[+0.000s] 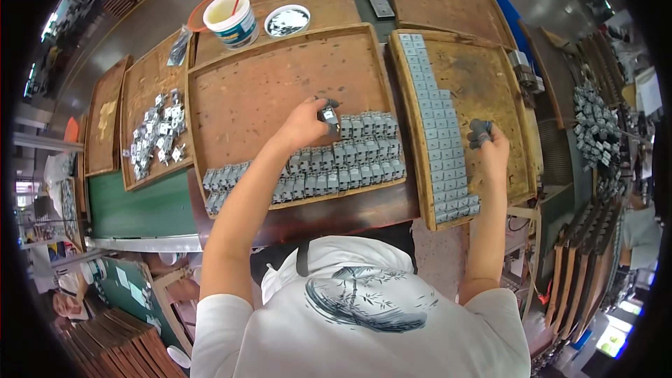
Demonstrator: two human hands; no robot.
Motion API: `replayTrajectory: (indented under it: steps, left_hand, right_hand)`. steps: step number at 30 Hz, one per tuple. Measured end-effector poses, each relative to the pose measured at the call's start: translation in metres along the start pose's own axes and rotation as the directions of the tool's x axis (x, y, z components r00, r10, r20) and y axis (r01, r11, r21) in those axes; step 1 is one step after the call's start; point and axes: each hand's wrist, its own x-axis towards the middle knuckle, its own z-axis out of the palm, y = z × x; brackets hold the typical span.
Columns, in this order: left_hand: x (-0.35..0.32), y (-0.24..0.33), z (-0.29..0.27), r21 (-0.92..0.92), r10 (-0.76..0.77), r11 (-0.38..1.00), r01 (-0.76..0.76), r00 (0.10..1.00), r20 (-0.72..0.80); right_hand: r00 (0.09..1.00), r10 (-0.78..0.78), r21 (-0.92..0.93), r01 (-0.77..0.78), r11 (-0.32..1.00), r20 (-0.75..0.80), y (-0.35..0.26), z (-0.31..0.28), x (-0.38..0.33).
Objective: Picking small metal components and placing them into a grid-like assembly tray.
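Note:
My left hand [306, 124] reaches over the large middle wooden tray [273, 73], its fingers closed on a small grey block [328, 115] with a pale face. Dark coverings sit on the fingertips. Just to its right and below, rows of similar grey blocks [322, 182] stand along the near side of that tray. Over the right wooden tray [490, 73] is my right hand [494, 145], its covered fingertips drawn together; what they hold, if anything, is hidden. Flat grey blocks [439, 119] are packed in columns along this tray's left side, left of the right hand.
A tray [127, 98] with a loose pile of metal parts [161, 129] lies at the left. Behind stand a white bucket [232, 22] with a red stick and a bowl [287, 21] of small dark pieces. More grey parts [596, 126] lie heaped at far right.

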Motion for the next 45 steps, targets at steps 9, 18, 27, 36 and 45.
replayTrajectory:
  steps: [9, 18, 27, 36, 45]
  left_hand:
    - [0.003, 0.024, 0.01, 0.02, -0.172, 0.985, 0.174, 0.942, 0.288]
    - [-0.098, -0.027, -0.059, 0.055, 0.087, 0.996, -0.07, 0.868, -0.488]
    - [-0.154, -0.196, -0.194, 0.019, -0.372, 0.621, 0.783, 0.316, -0.873]
    - [-0.132, -0.244, -0.203, 0.219, -0.188, 0.423, 0.879, 0.322, -0.928]
    - [-0.154, -0.22, -0.236, -0.166, -0.463, 0.745, 0.647, 0.322, -0.826]
  right_hand:
    - [0.995, -0.061, -0.082, 0.068, 0.994, 0.081, 0.054, 0.026, 0.096]
    - [0.947, 0.147, -0.205, -0.089, 0.975, 0.285, 0.053, 0.04, 0.141]
    - [0.921, 0.074, -0.052, -0.059, 0.997, 0.383, 0.027, 0.137, 0.169]
    - [0.907, -0.144, -0.195, 0.236, 0.952, 0.396, -0.008, 0.127, 0.153]
    - [0.872, -0.354, -0.329, 0.462, 0.824, 0.338, -0.027, 0.077, 0.107]
